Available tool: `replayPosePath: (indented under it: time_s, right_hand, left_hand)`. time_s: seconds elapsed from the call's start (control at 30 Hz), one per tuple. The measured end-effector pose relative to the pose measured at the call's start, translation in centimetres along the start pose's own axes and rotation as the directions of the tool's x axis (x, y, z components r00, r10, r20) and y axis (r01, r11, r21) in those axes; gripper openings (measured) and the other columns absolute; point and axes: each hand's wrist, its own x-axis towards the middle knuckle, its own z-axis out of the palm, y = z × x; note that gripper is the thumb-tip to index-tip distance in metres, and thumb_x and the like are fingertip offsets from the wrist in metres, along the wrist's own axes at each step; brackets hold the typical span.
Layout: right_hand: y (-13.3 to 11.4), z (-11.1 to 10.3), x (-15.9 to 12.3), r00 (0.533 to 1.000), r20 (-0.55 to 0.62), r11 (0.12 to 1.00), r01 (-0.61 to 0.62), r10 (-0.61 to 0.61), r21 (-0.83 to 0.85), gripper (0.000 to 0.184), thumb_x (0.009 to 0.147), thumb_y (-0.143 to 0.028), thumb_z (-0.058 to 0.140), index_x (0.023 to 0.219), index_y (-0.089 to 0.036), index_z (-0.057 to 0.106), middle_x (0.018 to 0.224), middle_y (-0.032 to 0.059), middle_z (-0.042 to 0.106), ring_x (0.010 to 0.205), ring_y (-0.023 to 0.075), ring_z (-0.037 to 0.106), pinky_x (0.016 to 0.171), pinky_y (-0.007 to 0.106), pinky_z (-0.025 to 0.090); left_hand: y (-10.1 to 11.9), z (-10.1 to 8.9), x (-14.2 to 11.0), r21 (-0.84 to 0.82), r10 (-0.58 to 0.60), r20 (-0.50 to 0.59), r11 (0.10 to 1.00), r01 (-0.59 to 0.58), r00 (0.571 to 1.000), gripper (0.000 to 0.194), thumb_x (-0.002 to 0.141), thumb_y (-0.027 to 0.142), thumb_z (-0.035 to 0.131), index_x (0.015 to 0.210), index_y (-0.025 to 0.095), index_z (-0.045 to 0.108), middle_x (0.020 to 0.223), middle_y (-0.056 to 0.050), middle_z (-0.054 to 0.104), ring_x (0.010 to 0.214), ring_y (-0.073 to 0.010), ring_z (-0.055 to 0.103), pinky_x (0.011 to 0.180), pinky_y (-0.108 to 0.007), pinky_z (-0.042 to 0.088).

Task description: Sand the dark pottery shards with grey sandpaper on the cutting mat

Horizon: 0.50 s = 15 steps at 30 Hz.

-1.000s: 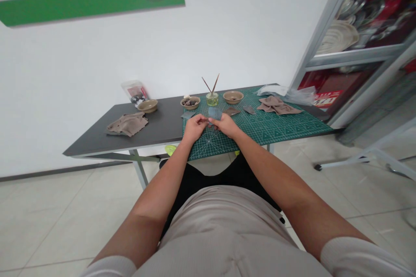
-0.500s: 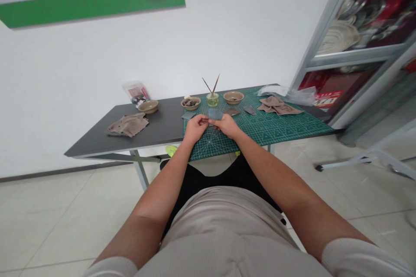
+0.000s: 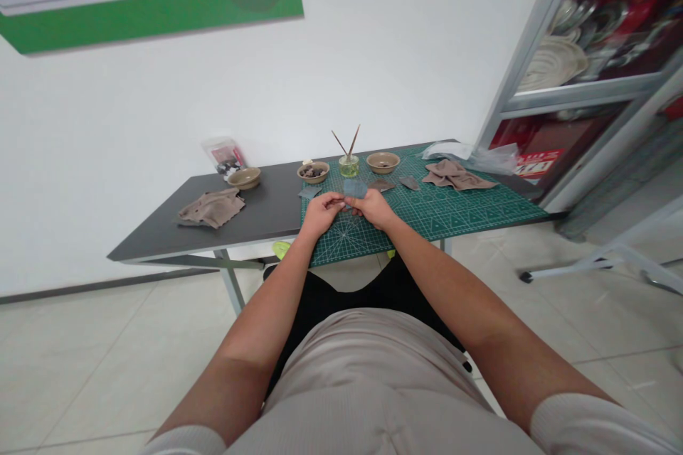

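Grey-blue sheet (image 3: 355, 188) pinched between left hand (image 3: 321, 215) and right hand (image 3: 373, 207), both narrow and close together, over green cutting mat (image 3: 453, 217). Grey scrap (image 3: 309, 193) just left of hands, brown scrap (image 3: 380, 185) just right. Glass jar with sticks (image 3: 348, 166) and tan bowl (image 3: 383, 162) near worktop's far edge.

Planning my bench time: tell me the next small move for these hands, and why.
Probably lay the grey-blue sheet flat on the green cutting mat: the left hand and right hand meet at its lower edge, above the mat.
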Motion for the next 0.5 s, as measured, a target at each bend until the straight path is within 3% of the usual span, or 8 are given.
replayPosePath:
  time_s: [0.5]
  right_hand:
    - [-0.02,0.0,0.01,1.0,0.023,1.0,-0.007,0.007,0.005,0.051,0.064,-0.063,0.079,0.069,-0.014,0.067,0.055,0.0023,0.062,0.047,0.0107,0.047,0.047,0.025,0.034]
  left_hand:
    - [-0.01,-0.01,0.02,0.063,0.038,0.004,0.997,-0.039,0.999,0.008,0.076,0.016,0.063,0.081,0.019,0.069,0.071,0.0,0.071,0.069,-0.0163,0.067,0.071,-0.029,0.052]
